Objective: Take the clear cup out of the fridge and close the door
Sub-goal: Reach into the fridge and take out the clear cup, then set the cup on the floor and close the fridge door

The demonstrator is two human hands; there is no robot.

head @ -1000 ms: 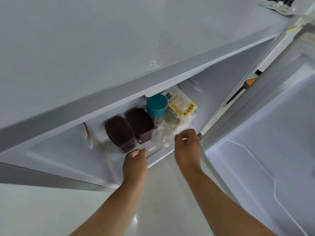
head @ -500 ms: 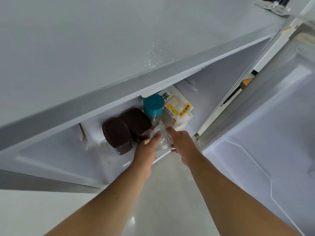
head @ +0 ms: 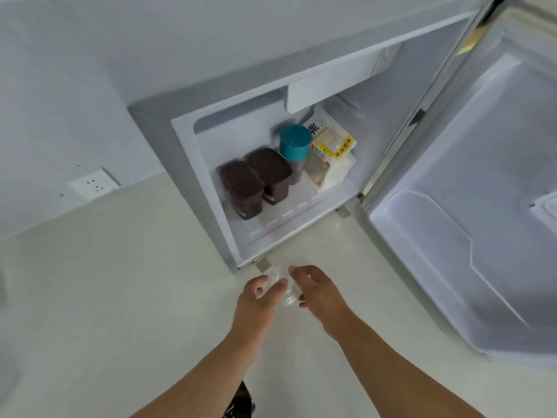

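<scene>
Fridge (head: 193, 176) ahead, its door (head: 470, 188) swung open to my right.
Inside: two lidded tubs (head: 256, 182) left, jar (head: 295, 152) behind them, bread packet (head: 328, 158) right. Cup (head: 281, 286) between my hands, in front of the fridge.

Even, soft daylight-like lighting, bright overall, no hard shadows. White fridge door (head: 470, 188) liner reflects a cool bluish cast, with a mild sheen on its moulded ridges. Fridge (head: 211, 182) interior slightly dimmer toward the back, upper corner shaded. Pale floor (head: 105, 297) nearly washed out, low contrast. Strong wide-angle distortion: straight edges bow and lean at the frame borders. Overall soft, compression smear visible. Clear cup (head: 281, 286) between the hands is blurred, outline barely readable. Left edge smeared.
</scene>
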